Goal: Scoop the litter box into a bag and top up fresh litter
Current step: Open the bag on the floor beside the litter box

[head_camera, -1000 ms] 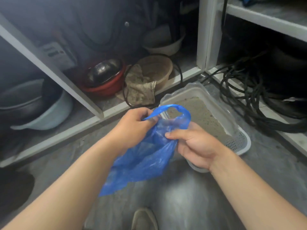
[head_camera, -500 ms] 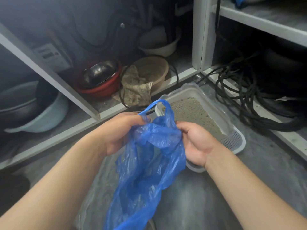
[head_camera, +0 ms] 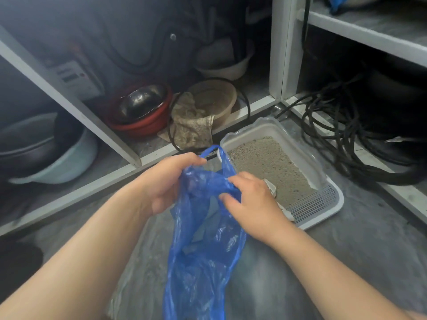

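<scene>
**Thin blue bag being worked open beside the litter box**

The blue plastic bag (head_camera: 203, 239) hangs between the person's two hands, just in front of the white litter box (head_camera: 323, 162) that sits on the grey floor (head_camera: 369, 262) beside the shelf unit. The bag looks feather-light and completely limp: thin, crinkled film that drapes straight down and gives no shape of its own. I would judge it slippery where the layers cling together, and easy to tear once damp litter weighs on it. The handle loops and the rim are the sensible places to hold it, so the mouth stays wide; gripping lower down would only bunch it shut.

The left hand (head_camera: 166, 183) has its fingers curled round the film near one handle loop, which stands up above the knuckles. The right hand (head_camera: 251, 204) is bent in at the bag's upper edge, fingertips seemingly pinching a fold of plastic, though motion blur there makes the exact grip hard to read.

The litter box itself holds a bed of pale grey litter (head_camera: 268, 165), with a mesh step at its near end. A pale object, possibly the scoop, lies half hidden behind the right hand.
</scene>
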The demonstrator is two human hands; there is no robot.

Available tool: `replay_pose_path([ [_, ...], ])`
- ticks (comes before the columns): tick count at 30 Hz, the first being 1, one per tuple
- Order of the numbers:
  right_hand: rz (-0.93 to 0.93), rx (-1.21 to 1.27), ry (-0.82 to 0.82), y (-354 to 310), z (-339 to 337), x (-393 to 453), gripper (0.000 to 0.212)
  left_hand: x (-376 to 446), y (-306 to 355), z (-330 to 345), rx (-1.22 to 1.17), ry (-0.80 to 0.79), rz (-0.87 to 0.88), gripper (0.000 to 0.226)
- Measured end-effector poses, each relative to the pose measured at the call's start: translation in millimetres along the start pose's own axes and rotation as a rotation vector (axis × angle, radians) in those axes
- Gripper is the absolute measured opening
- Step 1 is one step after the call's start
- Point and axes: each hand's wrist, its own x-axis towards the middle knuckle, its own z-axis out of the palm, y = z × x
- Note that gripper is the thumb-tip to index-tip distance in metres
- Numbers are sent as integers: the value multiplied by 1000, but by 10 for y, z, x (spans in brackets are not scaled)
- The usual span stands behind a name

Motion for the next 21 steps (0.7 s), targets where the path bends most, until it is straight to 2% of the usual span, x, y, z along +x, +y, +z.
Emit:
replay_pose_path([
  [1, 32, -4, 31, -3, -4, 15, 21, 20, -27, -8, 127, 76, 92, 50],
  [3, 94, 25, 42, -1, -41, 45, 32, 7, -81, -11, 533, 299, 410, 73],
  [4, 113, 44, 41, 3, -56, 58, 30, -10, -93, -13, 733, 311, 608, 75],
  [5, 128, 75, 26, 2, -67, 65, 28, -25, -105, -3, 865, 256, 769, 72],
  [6, 141, 117, 19, 7, -72, 76, 25, -31, -121, 8, 932, 175, 838, 66],
  [7, 151, 154, 9, 3, -71, 82, 23, -28, -140, 18, 966, 119, 852, 61],
  [9, 169, 207, -12, 6, -80, 85, 23, -4, -163, 19, 1020, 119, 836, 49],
  [11, 195, 248, -23, 8, -130, 83, 22, 16, -163, -25, 1043, 173, 789, 35],
  [16, 284, 337, -99, 83, -187, 111, 14, 38, -105, -56, 876, 340, 701, 27],
  [19, 162, -16, -42, 103, -205, 94, 34, 43, -102, -27, 892, 336, 662, 20],
  [21, 3, -87, 13, 7, -225, 74, 48, 22, -104, 7, 905, 314, 661, 21],
])
